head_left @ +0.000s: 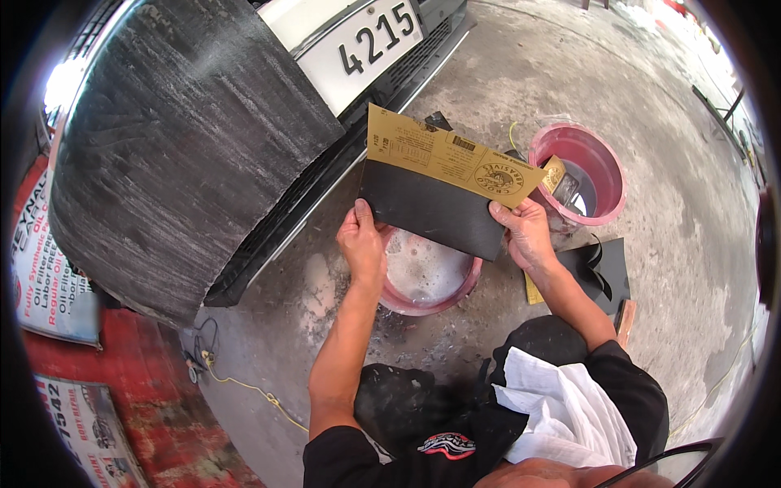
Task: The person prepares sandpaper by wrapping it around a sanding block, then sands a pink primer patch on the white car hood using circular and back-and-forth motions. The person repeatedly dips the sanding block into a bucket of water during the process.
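Observation:
I hold a folded sheet of sandpaper (435, 203) in front of me, its black grit side facing me and its yellow printed backing folded over along the top. My left hand (362, 244) grips the lower left corner. My right hand (527, 232) grips the right edge. The sheet hangs above a pink bowl of soapy water (427, 281) on the concrete floor.
A sanded dark grey car bumper (179, 146) with a white number plate (370, 45) fills the upper left. A second pink bucket (582, 171) stands at the right, more black sandpaper sheets (602, 272) lie beside it. A white cloth (561, 407) rests on my lap.

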Available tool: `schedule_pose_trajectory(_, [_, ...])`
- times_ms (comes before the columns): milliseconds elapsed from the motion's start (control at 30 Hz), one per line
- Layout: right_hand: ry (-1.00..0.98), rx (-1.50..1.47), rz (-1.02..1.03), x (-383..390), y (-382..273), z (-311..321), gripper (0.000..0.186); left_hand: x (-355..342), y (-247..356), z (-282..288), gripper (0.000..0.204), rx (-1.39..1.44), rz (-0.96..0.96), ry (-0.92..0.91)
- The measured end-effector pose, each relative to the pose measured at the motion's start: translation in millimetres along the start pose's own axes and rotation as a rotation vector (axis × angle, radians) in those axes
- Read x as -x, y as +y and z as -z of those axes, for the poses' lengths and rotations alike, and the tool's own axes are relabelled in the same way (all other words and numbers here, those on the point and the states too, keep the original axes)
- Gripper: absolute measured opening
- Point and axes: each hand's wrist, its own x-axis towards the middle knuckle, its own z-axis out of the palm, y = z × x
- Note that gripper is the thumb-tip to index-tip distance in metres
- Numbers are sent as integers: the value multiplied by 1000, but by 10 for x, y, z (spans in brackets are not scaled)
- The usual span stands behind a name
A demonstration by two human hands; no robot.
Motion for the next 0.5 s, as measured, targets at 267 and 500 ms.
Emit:
schedule_pose_trajectory(267, [128,-20,-40,-26,-30,-1,26,313,-28,-309,54,-62,238,-286])
schedule_pose_trajectory(500, [38,-7,-56,36,-48,-85,24,196,-184,-154,50,-439,40,-277])
